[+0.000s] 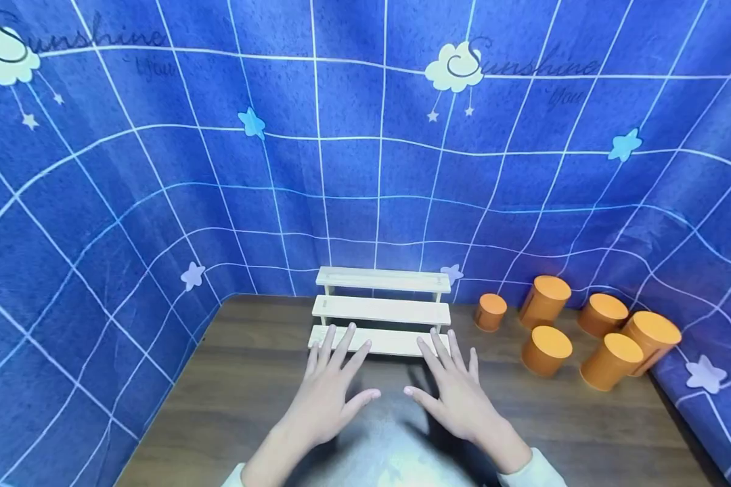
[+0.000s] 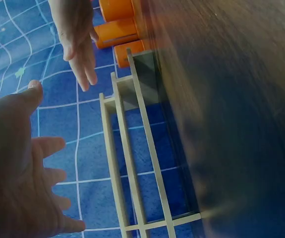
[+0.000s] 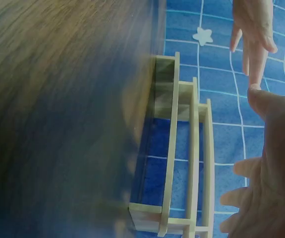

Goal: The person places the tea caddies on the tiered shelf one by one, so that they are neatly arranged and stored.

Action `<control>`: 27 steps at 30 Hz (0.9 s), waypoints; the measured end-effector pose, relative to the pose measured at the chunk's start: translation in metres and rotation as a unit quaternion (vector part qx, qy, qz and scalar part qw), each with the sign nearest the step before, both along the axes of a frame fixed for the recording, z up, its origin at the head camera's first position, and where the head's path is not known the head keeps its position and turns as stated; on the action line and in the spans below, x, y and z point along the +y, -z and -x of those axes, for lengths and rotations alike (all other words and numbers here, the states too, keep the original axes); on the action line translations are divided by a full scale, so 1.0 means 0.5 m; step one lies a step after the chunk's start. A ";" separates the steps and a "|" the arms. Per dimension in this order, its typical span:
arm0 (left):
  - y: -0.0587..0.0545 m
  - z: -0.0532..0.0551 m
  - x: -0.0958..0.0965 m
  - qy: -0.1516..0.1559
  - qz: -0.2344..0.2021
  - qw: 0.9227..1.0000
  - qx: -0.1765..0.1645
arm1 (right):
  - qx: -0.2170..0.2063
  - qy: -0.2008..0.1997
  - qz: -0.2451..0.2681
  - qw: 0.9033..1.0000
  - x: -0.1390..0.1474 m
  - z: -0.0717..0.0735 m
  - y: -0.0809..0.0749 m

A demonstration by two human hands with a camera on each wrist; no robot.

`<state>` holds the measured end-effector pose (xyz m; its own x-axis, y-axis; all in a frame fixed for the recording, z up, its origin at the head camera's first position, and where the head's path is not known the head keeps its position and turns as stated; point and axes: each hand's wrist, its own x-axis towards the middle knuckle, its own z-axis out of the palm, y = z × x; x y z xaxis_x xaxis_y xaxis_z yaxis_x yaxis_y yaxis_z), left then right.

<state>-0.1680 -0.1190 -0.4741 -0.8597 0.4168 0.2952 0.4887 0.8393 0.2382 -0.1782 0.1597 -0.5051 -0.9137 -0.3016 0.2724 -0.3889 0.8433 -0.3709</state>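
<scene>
A pale wooden three-step rack (image 1: 380, 309) stands on the brown table against the blue curtain. Just in front of it, my left hand (image 1: 329, 392) is spread with palm down and holds nothing. My right hand (image 1: 459, 399) mirrors it on the other side, fingers spread and likewise bare. In the head view the fingertips overlap the lowest step; the left wrist view shows a gap between my left hand (image 2: 13, 168) and the rack (image 2: 135, 148). From the right wrist, too, my right hand (image 3: 281, 168) looks apart from the slats.
Several orange cylinders of differing sizes stand right of the rack, among them a small one (image 1: 491, 312), a tall one (image 1: 545, 302) and a wider one (image 1: 546, 351). A blue curtain (image 1: 353, 169) with white grid lines surrounds the table (image 1: 219, 406) at the back and sides.
</scene>
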 end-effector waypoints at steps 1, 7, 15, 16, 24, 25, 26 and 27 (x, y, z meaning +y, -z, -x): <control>0.000 0.002 0.000 0.000 -0.001 1.000 0.001 | 0.000 0.000 0.002 1.000 0.002 0.001 -0.001; -0.004 0.020 -0.006 -0.001 -0.031 0.999 -0.018 | -0.013 0.008 0.014 1.000 0.026 0.010 -0.010; -0.009 0.082 -0.054 -0.025 -0.112 0.990 -0.080 | -0.032 0.043 0.033 0.998 0.094 0.032 -0.035; -0.012 0.093 -0.063 -0.031 -0.131 0.987 -0.086 | -0.031 0.050 0.032 0.998 0.105 0.036 -0.038; 0.001 0.174 -0.112 -0.099 -0.266 0.951 -0.121 | -0.007 0.113 0.038 0.993 0.193 0.064 -0.047; 0.008 0.182 -0.114 -0.109 -0.280 0.946 -0.124 | -0.003 0.121 0.039 0.992 0.204 0.067 -0.046; 0.014 0.190 -0.116 -0.118 -0.297 0.939 -0.129 | -0.001 0.130 0.041 0.991 0.214 0.070 -0.044; 0.019 0.197 -0.116 -0.127 -0.312 0.932 -0.134 | 0.003 0.140 0.041 0.989 0.224 0.073 -0.042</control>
<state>-0.2663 -0.1770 -0.4838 -0.9850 0.0082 0.1726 0.1457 0.5767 0.8038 -0.2147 0.2717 -0.4843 -0.9566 -0.0137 0.2911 -0.1467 0.8857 -0.4404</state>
